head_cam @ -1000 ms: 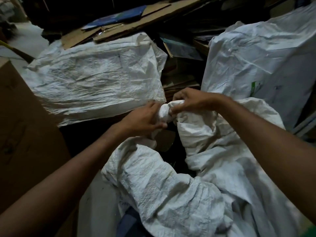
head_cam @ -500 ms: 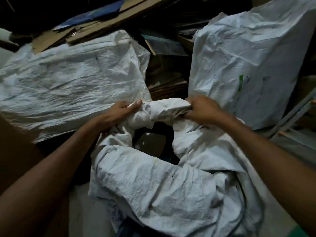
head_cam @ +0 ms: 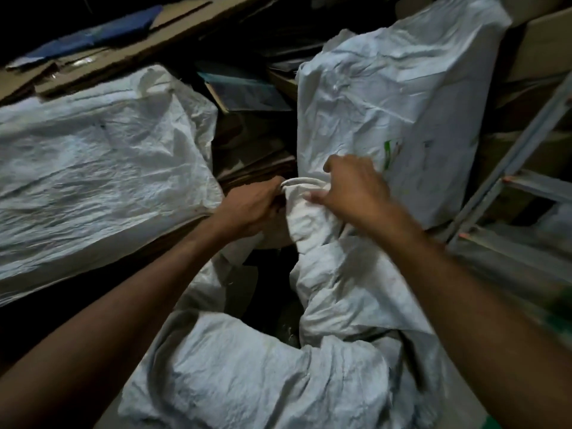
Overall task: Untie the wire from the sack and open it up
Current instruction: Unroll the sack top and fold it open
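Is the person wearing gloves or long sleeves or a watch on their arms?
No. The left hand and right hand are bare, without gloves or rings that show. Both forearms are uncovered as far as the picture reaches, with no sleeves, watch or bracelet in view.

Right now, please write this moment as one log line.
left hand: grips sack rim | right hand: on sack top | sack: mouth partly open | wire: not visible

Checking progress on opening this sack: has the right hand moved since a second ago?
Yes. The right hand has shifted rightward, toward the upright sack with green print, spreading the sack's mouth away from the left hand.
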The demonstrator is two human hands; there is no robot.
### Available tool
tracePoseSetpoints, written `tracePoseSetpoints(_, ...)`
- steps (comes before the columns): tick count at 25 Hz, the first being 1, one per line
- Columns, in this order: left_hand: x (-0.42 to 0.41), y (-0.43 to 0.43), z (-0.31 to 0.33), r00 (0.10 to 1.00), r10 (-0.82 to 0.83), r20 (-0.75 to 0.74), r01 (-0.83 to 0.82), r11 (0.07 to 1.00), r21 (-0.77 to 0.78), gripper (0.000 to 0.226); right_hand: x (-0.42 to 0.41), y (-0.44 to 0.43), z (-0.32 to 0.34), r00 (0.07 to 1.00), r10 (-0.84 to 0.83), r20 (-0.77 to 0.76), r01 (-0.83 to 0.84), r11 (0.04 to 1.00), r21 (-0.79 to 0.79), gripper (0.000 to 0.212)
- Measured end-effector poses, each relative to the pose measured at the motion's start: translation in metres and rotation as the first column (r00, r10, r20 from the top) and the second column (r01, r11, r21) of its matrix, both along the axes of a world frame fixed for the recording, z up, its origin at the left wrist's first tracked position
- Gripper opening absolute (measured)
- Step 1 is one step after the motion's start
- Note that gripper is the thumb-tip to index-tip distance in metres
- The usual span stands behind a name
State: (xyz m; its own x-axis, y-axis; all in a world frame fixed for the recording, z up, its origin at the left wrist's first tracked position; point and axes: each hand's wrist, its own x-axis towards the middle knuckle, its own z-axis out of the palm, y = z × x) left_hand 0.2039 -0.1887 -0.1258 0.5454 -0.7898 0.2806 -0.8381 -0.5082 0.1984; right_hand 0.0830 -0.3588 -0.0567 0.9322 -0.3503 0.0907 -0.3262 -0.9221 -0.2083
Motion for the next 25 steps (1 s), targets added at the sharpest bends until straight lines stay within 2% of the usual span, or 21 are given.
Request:
tracePoseSetpoints(1, 0.004, 0.000, -0.002, 0.999, 0.026, 0.036, -0.027, 0.999, 0.019, 0.045, -0.015, 0.018, -0.017, 0.996, -0.076, 0.037, 0.078, 0.996, -0.053, 0.086)
tracePoseSetpoints(3, 0.008, -0.004, 0.000, 0.994, 0.026, 0.104, -0.028, 0.999, 0.026, 0.044, -0.036, 0.051, -0.049, 0.987, -0.154, -0.045, 0.154, 0.988, -0.004, 0.118)
tracePoseSetpoints(5, 0.012, -0.005, 0.007, 0.996, 0.006, 0.089, -0.009, 0.999, 0.033, 0.049, -0.040, 0.058, -0.072, 0.969, -0.239, -0.063, 0.242, 0.969, 0.049, 0.129)
tracePoseSetpoints(6, 0.015, -0.001, 0.012, 0.997, -0.005, 0.076, 0.002, 0.999, 0.044, 0.052, -0.038, 0.052, -0.077, 0.963, -0.264, -0.049, 0.267, 0.962, 0.061, 0.122)
tracePoseSetpoints(7, 0.018, 0.004, 0.016, 0.998, -0.019, 0.064, 0.014, 0.997, 0.070, 0.059, -0.036, 0.044, -0.076, 0.965, -0.261, -0.016, 0.262, 0.963, 0.065, 0.105)
tracePoseSetpoints(9, 0.025, 0.014, 0.026, 0.998, -0.044, 0.033, 0.041, 0.995, 0.088, 0.084, -0.035, 0.026, -0.062, 0.963, -0.251, 0.095, 0.244, 0.967, 0.078, 0.061)
tracePoseSetpoints(11, 0.032, 0.015, 0.033, 0.998, -0.041, 0.049, 0.037, 0.997, 0.070, 0.095, -0.031, 0.002, -0.039, 0.960, -0.269, 0.082, 0.240, 0.934, 0.264, 0.040)
tracePoseSetpoints(12, 0.034, 0.011, 0.035, 0.995, -0.055, 0.079, 0.051, 0.997, 0.057, 0.093, -0.028, -0.010, -0.028, 0.953, -0.298, 0.056, 0.249, 0.875, 0.416, 0.036)
tracePoseSetpoints(14, 0.025, -0.005, 0.038, 0.984, -0.105, 0.142, 0.102, 0.994, 0.034, 0.093, -0.023, -0.033, -0.014, 0.946, -0.320, -0.052, 0.269, 0.686, 0.676, 0.024)
tracePoseSetpoints(16, 0.002, -0.030, 0.042, 0.966, -0.200, 0.161, 0.196, 0.980, 0.041, 0.114, -0.024, -0.048, -0.008, 0.944, -0.232, -0.236, 0.328, 0.562, 0.760, 0.023)
tracePoseSetpoints(17, -0.010, -0.045, 0.043, 0.953, -0.252, 0.168, 0.241, 0.967, 0.083, 0.118, -0.025, -0.056, -0.008, 0.940, -0.186, -0.285, 0.340, 0.553, 0.761, 0.029)
tracePoseSetpoints(18, -0.019, -0.059, 0.041, 0.941, -0.295, 0.164, 0.274, 0.952, 0.137, 0.113, -0.026, -0.060, -0.007, 0.942, -0.160, -0.295, 0.332, 0.572, 0.750, 0.036)
tracePoseSetpoints(20, -0.024, -0.082, 0.034, 0.936, -0.334, 0.106, 0.309, 0.929, 0.203, 0.071, -0.032, -0.061, -0.007, 0.951, -0.227, -0.209, 0.308, 0.741, 0.597, 0.057)
tracePoseSetpoints(21, -0.021, -0.089, 0.031, 0.941, -0.326, 0.091, 0.300, 0.928, 0.221, 0.047, -0.038, -0.053, -0.010, 0.942, -0.311, -0.127, 0.334, 0.830, 0.446, 0.071)
tracePoseSetpoints(22, -0.017, -0.095, 0.029, 0.951, -0.295, 0.092, 0.269, 0.936, 0.226, 0.033, -0.046, -0.038, -0.016, 0.922, -0.388, -0.017, 0.373, 0.873, 0.315, 0.083)
tracePoseSetpoints(23, -0.012, -0.099, 0.029, 0.959, -0.258, 0.120, 0.226, 0.946, 0.232, 0.029, -0.054, -0.019, -0.025, 0.906, -0.419, 0.054, 0.394, 0.884, 0.251, 0.096)
tracePoseSetpoints(25, -0.003, -0.103, 0.033, 0.971, -0.202, 0.129, 0.167, 0.956, 0.240, 0.030, -0.065, 0.015, -0.052, 0.910, -0.415, -0.002, 0.398, 0.873, 0.282, 0.124)
